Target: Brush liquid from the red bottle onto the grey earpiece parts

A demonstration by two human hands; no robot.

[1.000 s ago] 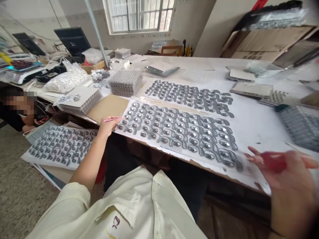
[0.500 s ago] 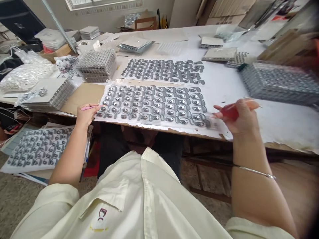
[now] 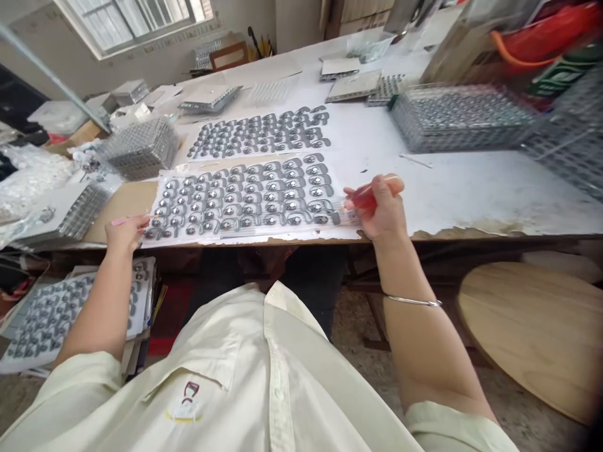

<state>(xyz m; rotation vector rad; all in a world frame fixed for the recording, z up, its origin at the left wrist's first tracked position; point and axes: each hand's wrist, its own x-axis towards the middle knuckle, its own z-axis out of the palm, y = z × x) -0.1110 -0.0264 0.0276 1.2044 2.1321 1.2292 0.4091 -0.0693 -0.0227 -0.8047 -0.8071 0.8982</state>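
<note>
Long white backing sheet of grey hook-shaped pieces with shiny metal discs (image 3: 240, 201), lying flat at the near edge of the white-covered table (image 3: 490, 201), its long axis running side to side and rising slightly toward the right. Right hand (image 3: 384, 210) at the sheet's right end, clenched around a translucent red-handled tool (image 3: 372, 196), the tip apparently just over the last pieces, though hard to make out from this view. Left hand (image 3: 126, 232) at the opposite end, by the lower left corner, pinching a thin pink stick (image 3: 126, 220). Neither hand clearly nearer, one at each end. Beyond the sheet, a second sheet of grey pieces (image 3: 259, 133); to the right, a stack of clear blister trays (image 3: 461, 119); to the left, a brown cardboard panel (image 3: 120, 210) and a square stack of clear trays (image 3: 141, 147). Below the table's edge, a round wooden board (image 3: 527, 333) above the speckled floor (image 3: 358, 320); high on the far wall, a barred window (image 3: 132, 25).
</note>
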